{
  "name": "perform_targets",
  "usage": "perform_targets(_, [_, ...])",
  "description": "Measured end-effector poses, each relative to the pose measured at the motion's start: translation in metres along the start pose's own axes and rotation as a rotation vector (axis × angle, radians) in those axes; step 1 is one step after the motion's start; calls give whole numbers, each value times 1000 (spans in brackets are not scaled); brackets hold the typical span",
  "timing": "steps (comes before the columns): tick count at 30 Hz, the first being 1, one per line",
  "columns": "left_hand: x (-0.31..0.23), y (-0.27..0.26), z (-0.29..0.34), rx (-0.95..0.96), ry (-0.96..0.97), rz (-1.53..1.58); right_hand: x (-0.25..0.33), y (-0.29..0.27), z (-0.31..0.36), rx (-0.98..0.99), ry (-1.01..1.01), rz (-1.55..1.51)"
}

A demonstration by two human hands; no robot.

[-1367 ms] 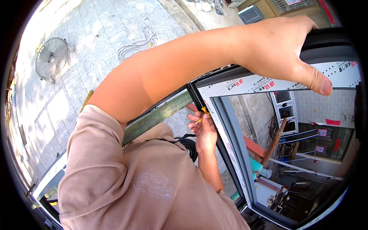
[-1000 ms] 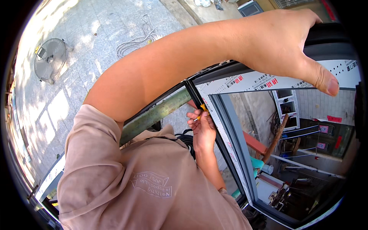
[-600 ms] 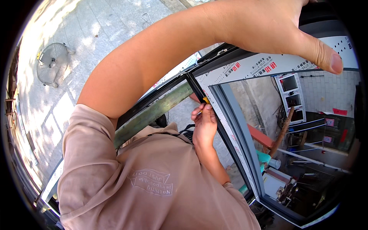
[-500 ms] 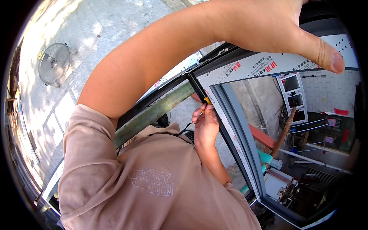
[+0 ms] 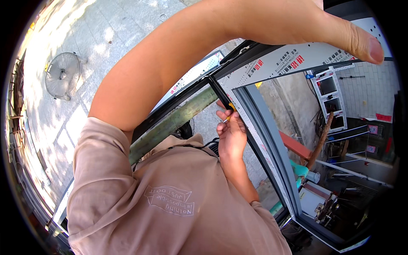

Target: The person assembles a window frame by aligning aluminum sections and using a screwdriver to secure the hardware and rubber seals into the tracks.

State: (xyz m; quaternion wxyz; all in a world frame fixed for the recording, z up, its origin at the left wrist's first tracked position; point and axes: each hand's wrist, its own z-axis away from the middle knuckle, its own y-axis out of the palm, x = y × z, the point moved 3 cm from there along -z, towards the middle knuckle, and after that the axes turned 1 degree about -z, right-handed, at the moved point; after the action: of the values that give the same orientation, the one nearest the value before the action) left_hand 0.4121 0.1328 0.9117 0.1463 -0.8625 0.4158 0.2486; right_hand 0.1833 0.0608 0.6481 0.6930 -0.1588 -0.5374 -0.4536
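My left arm sweeps across the top of the view. My left hand point(image 5: 316, 23) is over the upper bar of a dark window or door frame point(image 5: 250, 114) with white printed protective film. Its thumb is stretched out along the film; the other fingers are mostly hidden at the top edge. In front of my chest, my right hand point(image 5: 232, 132) pinches a small screwdriver-like tool point(image 5: 232, 106) with a yellow and black handle, close against the frame's upright bar. A thin metal shaft shows between the fingers, which partly cover the tool.
Inside the frame's corner, a greenish bar point(image 5: 178, 121) runs slantwise by my body. A round floor fan point(image 5: 63, 75) stands at far left on grey paving. Beyond the frame are a red beam point(image 5: 294, 145), a rusty pole point(image 5: 321, 142), a white rack point(image 5: 332, 100) and a cluttered bench point(image 5: 312, 202).
The view has shifted slightly, so the frame's top bar sits higher. My right hand's fingers have spread a little around the tool, and more of its thin shaft shows.
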Motion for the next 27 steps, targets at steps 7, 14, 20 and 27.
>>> perform_targets(7, [1, -1, 8, -29, -20, -46, 15, 3, 11, -35, 24, -27])
perform_targets(14, [10, -13, 19, -72, -52, -122, -4, -21, 29, 8, 147, -46])
perform_targets(20, [31, -39, 29, -161, -107, -343, 11, -60, 59, 202, 224, 155])
perform_targets(27, [39, -63, 6, -316, -133, -861, 58, -113, 96, 406, -15, 443])
